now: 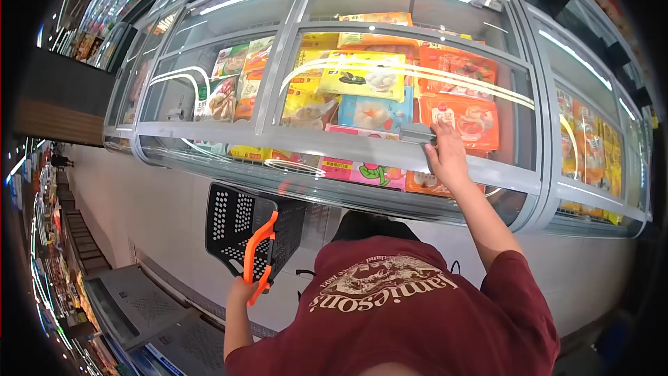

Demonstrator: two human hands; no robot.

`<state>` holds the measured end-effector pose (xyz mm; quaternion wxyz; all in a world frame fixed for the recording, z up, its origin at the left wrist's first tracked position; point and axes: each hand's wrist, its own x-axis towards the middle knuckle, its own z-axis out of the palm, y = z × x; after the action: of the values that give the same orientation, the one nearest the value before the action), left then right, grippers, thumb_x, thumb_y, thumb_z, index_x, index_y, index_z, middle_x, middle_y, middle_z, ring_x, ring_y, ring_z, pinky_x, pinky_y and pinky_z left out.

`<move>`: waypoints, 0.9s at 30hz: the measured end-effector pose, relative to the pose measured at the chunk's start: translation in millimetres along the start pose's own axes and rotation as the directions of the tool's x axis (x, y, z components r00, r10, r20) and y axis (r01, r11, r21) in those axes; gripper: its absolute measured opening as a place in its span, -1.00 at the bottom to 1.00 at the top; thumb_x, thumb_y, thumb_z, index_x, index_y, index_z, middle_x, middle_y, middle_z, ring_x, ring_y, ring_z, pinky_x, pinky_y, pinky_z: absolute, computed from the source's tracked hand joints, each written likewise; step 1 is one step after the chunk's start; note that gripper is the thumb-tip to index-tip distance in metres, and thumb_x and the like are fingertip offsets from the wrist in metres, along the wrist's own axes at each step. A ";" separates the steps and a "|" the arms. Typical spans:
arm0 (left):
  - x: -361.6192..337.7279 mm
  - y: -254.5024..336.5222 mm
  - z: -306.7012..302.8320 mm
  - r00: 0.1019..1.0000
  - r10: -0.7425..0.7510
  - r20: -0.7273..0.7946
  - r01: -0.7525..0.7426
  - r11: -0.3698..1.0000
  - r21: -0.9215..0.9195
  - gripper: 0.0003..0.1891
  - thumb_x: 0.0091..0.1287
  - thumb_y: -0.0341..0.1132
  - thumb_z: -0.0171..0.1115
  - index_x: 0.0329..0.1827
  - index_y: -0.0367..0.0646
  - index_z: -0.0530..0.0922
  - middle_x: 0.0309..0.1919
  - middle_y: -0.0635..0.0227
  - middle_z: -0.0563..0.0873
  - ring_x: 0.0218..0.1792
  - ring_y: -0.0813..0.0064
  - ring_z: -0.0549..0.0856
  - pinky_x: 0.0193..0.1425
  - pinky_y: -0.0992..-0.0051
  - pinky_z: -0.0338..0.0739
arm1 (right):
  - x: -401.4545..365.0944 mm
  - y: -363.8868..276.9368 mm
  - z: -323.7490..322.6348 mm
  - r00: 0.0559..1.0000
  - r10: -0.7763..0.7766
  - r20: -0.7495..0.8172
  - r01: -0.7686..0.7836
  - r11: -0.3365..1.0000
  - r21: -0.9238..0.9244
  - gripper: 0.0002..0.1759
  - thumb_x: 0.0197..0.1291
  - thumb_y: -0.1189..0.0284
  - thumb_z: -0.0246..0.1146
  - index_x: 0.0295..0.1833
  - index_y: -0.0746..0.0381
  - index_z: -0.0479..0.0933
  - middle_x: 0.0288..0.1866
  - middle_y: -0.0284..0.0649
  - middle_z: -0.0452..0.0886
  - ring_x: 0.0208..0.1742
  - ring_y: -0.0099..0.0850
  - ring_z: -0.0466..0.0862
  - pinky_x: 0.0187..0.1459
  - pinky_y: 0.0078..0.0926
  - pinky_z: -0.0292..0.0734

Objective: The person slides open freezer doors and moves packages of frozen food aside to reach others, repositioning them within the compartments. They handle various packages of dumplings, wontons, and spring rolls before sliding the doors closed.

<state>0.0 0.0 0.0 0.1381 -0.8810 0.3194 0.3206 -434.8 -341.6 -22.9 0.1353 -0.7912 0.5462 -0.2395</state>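
Note:
My left hand (241, 291) is closed round the orange handle (259, 254) of a dark grey shopping basket (240, 219), which hangs low on the left with holes in its walls. On the chest freezer, my right hand (449, 153) is at the right end of a clear lid handle (416, 134), fingers over it and thumb below. Beneath the glass lid (313, 63) lie a yellow frozen food bag (369, 73), a light blue bag (374, 113) and an orange bag (459, 120). Pink packages (376, 175) show nearer the front. The basket's inside is mostly hidden.
The freezer's grey frame (334, 143) runs across in front of me. More glass lids cover orange and yellow bags (591, 139) on the right. Grey covered units (146, 306) stand at lower left, near the pale floor (167, 216). Shelves line the far left.

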 end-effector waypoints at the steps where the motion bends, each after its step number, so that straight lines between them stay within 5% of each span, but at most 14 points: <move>1: -7.2 23.7 -25.8 0.996 0.016 -0.093 -0.008 0.997 0.081 -0.43 0.00 -0.22 0.26 0.11 -0.21 0.37 0.11 -0.06 0.39 0.21 -0.09 0.25 0.22 0.21 0.27 | -0.1 -3.7 3.8 1.000 0.010 -0.001 -0.010 1.000 -0.025 -0.46 0.09 0.39 0.15 0.22 0.16 0.22 0.26 -0.02 0.25 0.31 -0.06 0.19 0.27 -0.11 0.05; 2: -2.6 44.1 -42.8 0.982 0.040 -0.185 -0.010 0.987 0.160 -0.47 -0.01 -0.22 0.28 0.02 -0.31 0.42 0.04 -0.09 0.43 0.16 -0.10 0.32 0.19 0.19 0.29 | -0.1 -6.0 7.1 1.000 0.019 -0.002 -0.019 0.998 -0.052 -0.47 0.11 0.40 0.12 0.23 0.14 0.22 0.27 -0.05 0.25 0.33 -0.08 0.18 0.28 -0.10 0.03; 4: 33.6 118.4 -53.5 0.673 0.526 -0.520 -0.471 0.847 0.248 -0.51 -0.01 -0.25 0.27 -0.04 -0.35 0.42 0.04 -0.11 0.42 0.14 -0.15 0.32 0.19 0.14 0.26 | 11.7 8.8 1.7 0.998 0.054 -0.016 -0.055 0.989 -0.137 -0.49 0.11 0.42 0.11 0.22 0.15 0.22 0.27 -0.07 0.26 0.33 -0.10 0.18 0.28 -0.10 0.04; 5: 38.6 155.5 -73.6 0.517 0.661 -0.544 -0.624 0.726 0.289 -0.50 0.01 -0.25 0.26 -0.01 -0.35 0.41 0.04 -0.11 0.41 0.14 -0.16 0.32 0.19 0.10 0.24 | 11.5 5.3 6.3 0.997 0.078 -0.025 -0.081 0.986 -0.147 -0.49 0.11 0.42 0.11 0.21 0.16 0.23 0.27 -0.08 0.27 0.33 -0.10 0.19 0.28 -0.11 0.04; 10: 76.1 322.9 -70.7 0.134 0.916 -0.378 -0.896 0.274 0.348 -0.25 0.07 0.06 0.19 0.28 -0.14 0.21 0.29 0.02 0.15 0.31 -0.05 0.09 0.28 -0.09 -0.06 | 12.5 -13.5 5.3 0.989 0.145 0.003 -0.141 0.968 -0.206 -0.43 0.11 0.46 0.10 0.27 0.07 0.19 0.26 -0.11 0.29 0.33 -0.10 0.19 0.26 -0.01 0.04; 12: 82.2 363.7 -61.9 0.074 0.964 -0.255 -0.921 0.164 0.354 -0.22 0.06 0.14 0.16 0.30 -0.04 0.19 0.31 0.04 0.13 0.33 -0.02 0.07 0.25 -0.18 -0.11 | 13.0 -17.2 6.2 0.984 0.175 0.030 -0.158 0.942 -0.296 -0.38 0.10 0.47 0.12 0.31 -0.02 0.16 0.26 -0.12 0.30 0.31 -0.09 0.22 0.23 0.06 0.06; 21: 118.4 464.5 -83.0 -0.038 0.951 -0.308 -0.931 0.079 0.356 -0.32 0.04 0.13 0.17 0.24 0.09 0.31 0.29 0.08 0.18 0.31 0.01 0.12 0.20 -0.26 -0.06 | 56.9 4.5 8.3 0.985 0.168 0.031 -0.140 0.899 -0.415 -0.49 0.07 0.48 0.09 0.20 0.14 0.25 0.21 -0.12 0.35 0.21 -0.06 0.34 0.13 0.01 0.25; 27: 132.9 509.9 -108.2 -0.090 0.971 -0.222 -0.905 0.013 0.424 -0.29 0.05 0.11 0.17 0.23 -0.08 0.30 0.28 0.10 0.22 0.31 0.11 0.16 0.30 -0.03 -0.02 | 142.0 44.9 12.9 0.993 0.118 -0.020 -0.117 0.917 -0.380 -0.67 0.12 0.45 0.08 0.03 0.21 0.30 0.11 -0.10 0.43 0.13 -0.02 0.40 0.05 -0.10 0.34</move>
<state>-202.1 -497.9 -24.7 -0.1467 -0.4343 0.8851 0.0806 -422.9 -490.5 -22.4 -0.0058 -0.7684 0.6287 -0.1191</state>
